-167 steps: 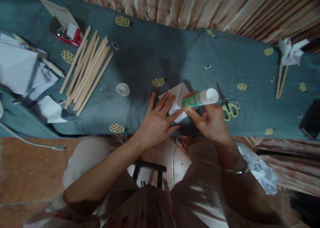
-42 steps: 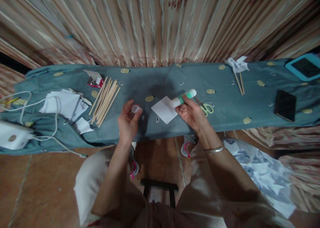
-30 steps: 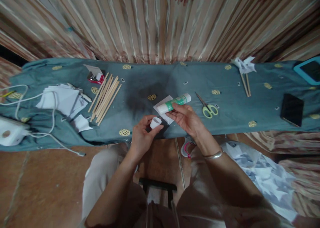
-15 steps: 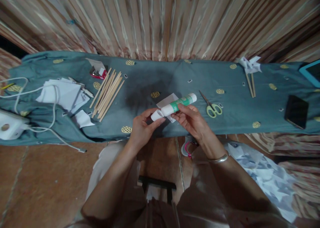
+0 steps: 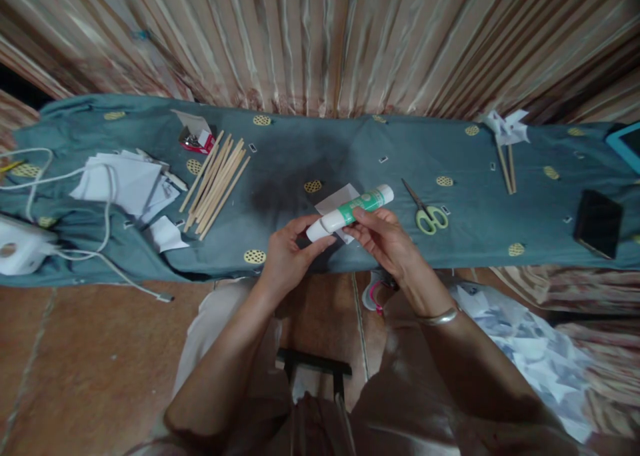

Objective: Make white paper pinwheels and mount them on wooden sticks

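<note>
My right hand (image 5: 385,239) grips a green and white glue stick (image 5: 357,208) by its body, held level above the table's near edge. My left hand (image 5: 290,253) pinches the white cap (image 5: 316,230) seated on the stick's left end. Under the stick lies a folded white paper square (image 5: 336,203) on the blue-grey cloth (image 5: 300,163). Both hands are closed on what they hold.
Green-handled scissors (image 5: 427,215) lie right of the hands. A bundle of wooden sticks (image 5: 215,183), a red box (image 5: 197,141), white paper pieces (image 5: 125,189) and a white device with cable (image 5: 20,249) sit left. A paper pinwheel on sticks (image 5: 506,143) and a black phone (image 5: 597,223) are right.
My left hand brought the cap from the table's left to the stick's end and pushed it on. The right hand kept hold of the glue stick.
</note>
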`<state>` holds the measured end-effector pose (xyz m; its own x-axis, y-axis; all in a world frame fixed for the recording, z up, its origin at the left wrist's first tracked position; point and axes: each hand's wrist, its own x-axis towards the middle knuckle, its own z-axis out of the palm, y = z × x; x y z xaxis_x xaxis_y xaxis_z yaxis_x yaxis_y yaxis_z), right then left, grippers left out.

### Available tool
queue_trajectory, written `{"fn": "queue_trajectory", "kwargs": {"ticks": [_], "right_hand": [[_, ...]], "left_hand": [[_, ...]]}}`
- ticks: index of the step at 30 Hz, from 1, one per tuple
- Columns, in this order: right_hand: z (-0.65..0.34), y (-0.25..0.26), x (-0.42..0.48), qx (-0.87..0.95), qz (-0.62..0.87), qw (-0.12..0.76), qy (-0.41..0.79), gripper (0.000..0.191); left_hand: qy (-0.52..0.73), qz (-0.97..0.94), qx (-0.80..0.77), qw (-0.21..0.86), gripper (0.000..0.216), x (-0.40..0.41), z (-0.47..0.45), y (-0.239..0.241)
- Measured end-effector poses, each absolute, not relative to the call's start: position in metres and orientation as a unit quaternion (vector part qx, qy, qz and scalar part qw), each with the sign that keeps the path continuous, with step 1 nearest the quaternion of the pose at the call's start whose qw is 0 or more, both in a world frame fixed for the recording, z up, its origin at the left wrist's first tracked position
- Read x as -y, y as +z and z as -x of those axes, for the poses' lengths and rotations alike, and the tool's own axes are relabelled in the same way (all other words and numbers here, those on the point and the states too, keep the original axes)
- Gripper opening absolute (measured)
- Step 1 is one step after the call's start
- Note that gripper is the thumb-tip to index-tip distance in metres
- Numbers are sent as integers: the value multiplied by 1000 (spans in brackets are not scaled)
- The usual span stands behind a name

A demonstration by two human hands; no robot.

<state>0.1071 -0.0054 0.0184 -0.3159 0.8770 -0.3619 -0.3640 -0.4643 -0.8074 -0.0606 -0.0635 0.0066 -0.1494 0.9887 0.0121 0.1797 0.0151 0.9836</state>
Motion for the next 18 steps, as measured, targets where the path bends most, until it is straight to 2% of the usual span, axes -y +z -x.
{"fn": "queue_trajectory", "kwargs": {"ticks": [7, 18], "right_hand": [[-106, 22, 5, 356, 430, 407, 723, 33], [-96, 12, 8, 403, 451, 399, 689, 29]], "left_hand": [[469, -542, -591, 370, 33, 65, 64, 4], [424, -666, -580, 203, 28, 68, 67, 6]]}}
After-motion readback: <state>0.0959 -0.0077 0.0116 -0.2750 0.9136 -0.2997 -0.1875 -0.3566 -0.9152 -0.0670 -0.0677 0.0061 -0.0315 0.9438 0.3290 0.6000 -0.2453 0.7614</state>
